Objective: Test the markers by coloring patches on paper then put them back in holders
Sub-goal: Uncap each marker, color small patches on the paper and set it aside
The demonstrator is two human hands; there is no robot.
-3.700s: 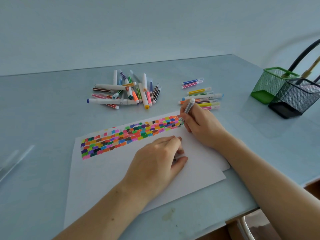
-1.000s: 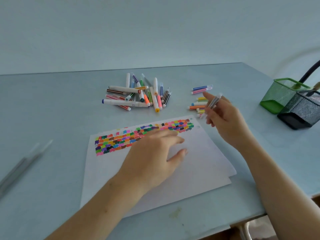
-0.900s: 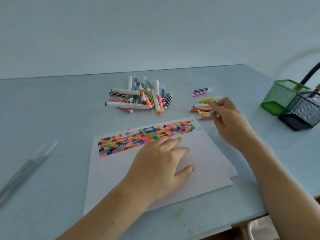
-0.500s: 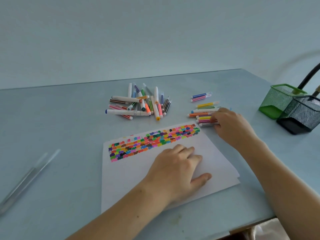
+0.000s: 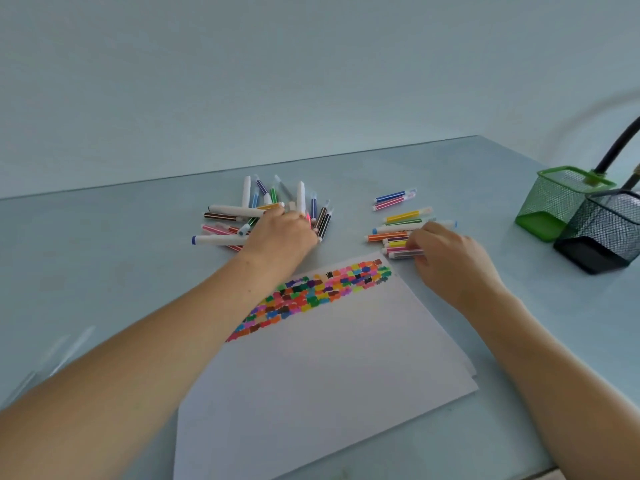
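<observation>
Mesh holders [image 5: 568,202] stand apart; both hands' grips among markers [image 5: 403,233] unclear.

Two bare forearms in view, no sleeves visible up to frame edge. Left hand [image 5: 282,233] at 12 o'clock from frame centre, right hand [image 5: 446,259] at 2 o'clock. No rings, watch, bracelet or glove on either. Wrists bare. Fingernails not discernible; fingertips blurred. Left forearm enters from 8 o'clock, right from 4 o'clock.
</observation>
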